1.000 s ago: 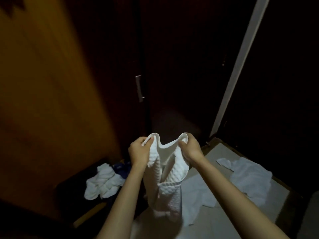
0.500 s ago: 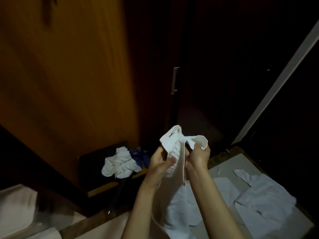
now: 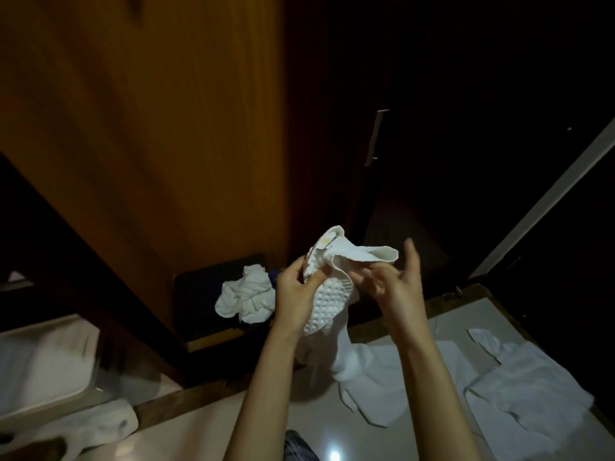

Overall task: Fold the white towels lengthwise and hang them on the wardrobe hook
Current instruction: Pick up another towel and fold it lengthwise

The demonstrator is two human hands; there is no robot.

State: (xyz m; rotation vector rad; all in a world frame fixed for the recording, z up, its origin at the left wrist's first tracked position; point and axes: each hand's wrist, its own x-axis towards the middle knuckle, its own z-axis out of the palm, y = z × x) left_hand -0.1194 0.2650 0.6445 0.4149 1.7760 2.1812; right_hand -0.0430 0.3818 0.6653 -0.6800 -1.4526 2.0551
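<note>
A white waffle-textured towel (image 3: 327, 294) is bunched in front of me, its lower part hanging down toward the pale surface (image 3: 206, 427). My left hand (image 3: 296, 294) grips the gathered top of it, thumb across the cloth. My right hand (image 3: 396, 284) is beside the towel's folded upper flap, fingers loosely bent under it and thumb lifted clear. More white towels lie spread on the pale surface: one (image 3: 529, 394) at the right, another (image 3: 382, 380) under the hanging towel. No wardrobe hook is in view.
The brown wardrobe panel (image 3: 149, 128) stands to the left, next to a dark door with a metal handle (image 3: 374, 138). A crumpled white cloth (image 3: 246, 297) lies on a dark stool (image 3: 199, 294). At lower left are a pale tray (image 3: 40, 371) and a rolled cloth (image 3: 100, 424).
The towel's two top corners were brought together, and my left hand now holds both. My right thumb has lifted off the cloth. The view has swung left toward the wardrobe panel.
</note>
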